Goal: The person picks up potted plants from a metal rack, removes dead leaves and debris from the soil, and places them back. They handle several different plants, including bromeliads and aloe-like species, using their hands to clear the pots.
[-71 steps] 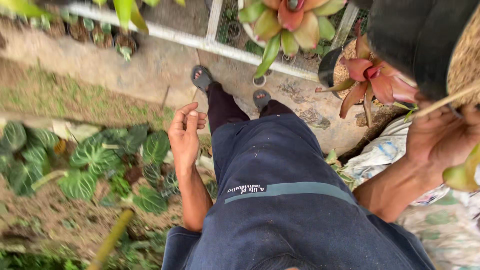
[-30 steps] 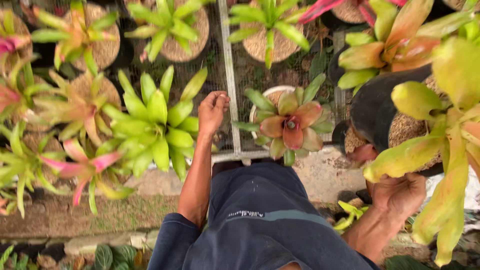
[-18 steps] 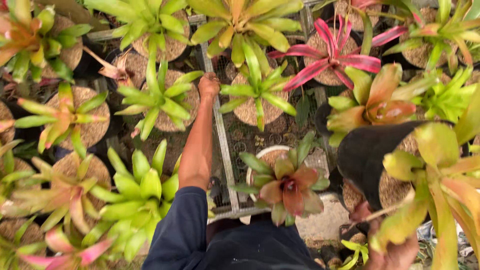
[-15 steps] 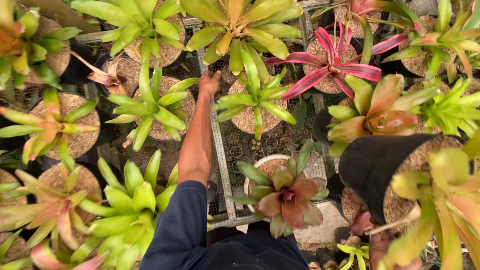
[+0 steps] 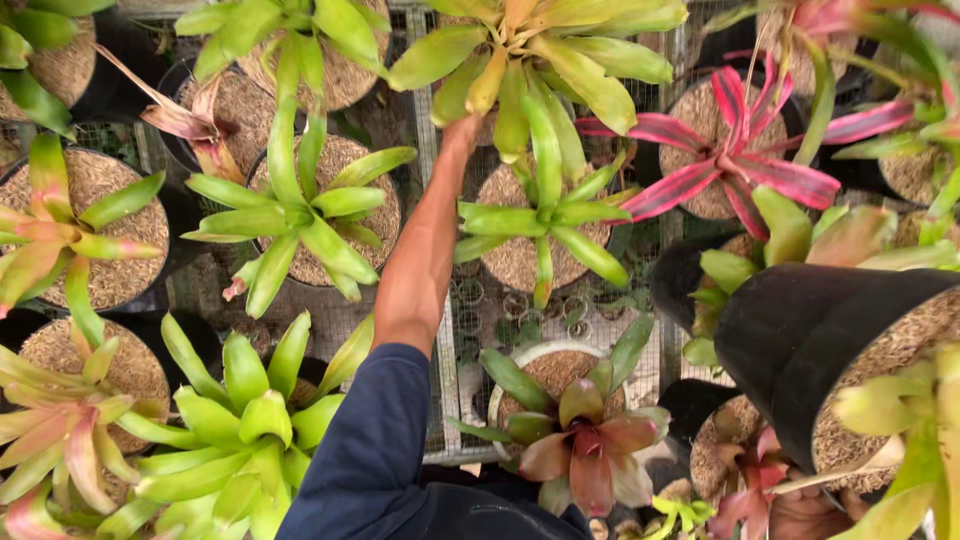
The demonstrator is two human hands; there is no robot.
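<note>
Black plastic pot [image 5: 800, 340] with coarse husk filling and a yellow-green bromeliad [image 5: 920, 440], tilted at near right, gripped from below by right hand [image 5: 805, 512], mostly hidden. Left hand [image 5: 462, 130] extended far over wire-mesh bench [image 5: 440, 330], reaching under yellow-green bromeliad leaves [image 5: 520, 50]; fingers hidden, grip cannot be told.

The plant [image 5: 545, 215] near the middle has plain bright green leaves, and the plant [image 5: 525, 45] above it is yellow-green with some orange at the centre. The plant [image 5: 725, 165] to the right has pink-red leaves with darker stripes. The low plant [image 5: 585, 445] is dull green with maroon inner leaves. The big pot [image 5: 800, 340] at right is black, its filling [image 5: 880, 380] tan. The sleeve [image 5: 375, 440] is dark navy blue.
</note>
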